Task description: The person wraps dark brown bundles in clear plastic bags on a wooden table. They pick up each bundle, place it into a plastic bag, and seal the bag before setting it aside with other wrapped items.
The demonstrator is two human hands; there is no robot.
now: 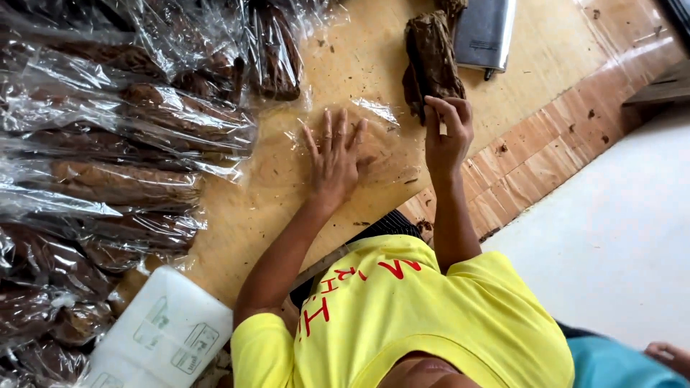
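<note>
– Pinching the brown leaf bundle [431, 61] at its near end: that's the right hand [447, 136], fingers curled shut on the lower edge. The bundle lies on the wooden table [359, 50], far side, just beside a grey flat case [485, 29].

– Left hand?

– Left hand [334, 162] is spread, palm down, fingers fanned, pressing a clear plastic sheet [377, 115] flat on the table. Sheet sits between the two hands, close to the bundle.

– Step?

– My read: bundle gripped and not yet on the plastic. Sheet is being held flat and ready.

– Next move needs?

– Judgement only: bring the bundle across onto the sheet without shedding crumbs, with the left palm anchoring the film so it doesn't slide or curl. Can't tell if it's a sheet or an open bag; if it's a bag, the mouth has to be found first.

– Surroundings?

– Stack of bagged bundles [122, 144] at left, white plastic container [165, 338] near the left elbow. Another person's hand [668, 356] at the bottom right corner, well apart.
</note>
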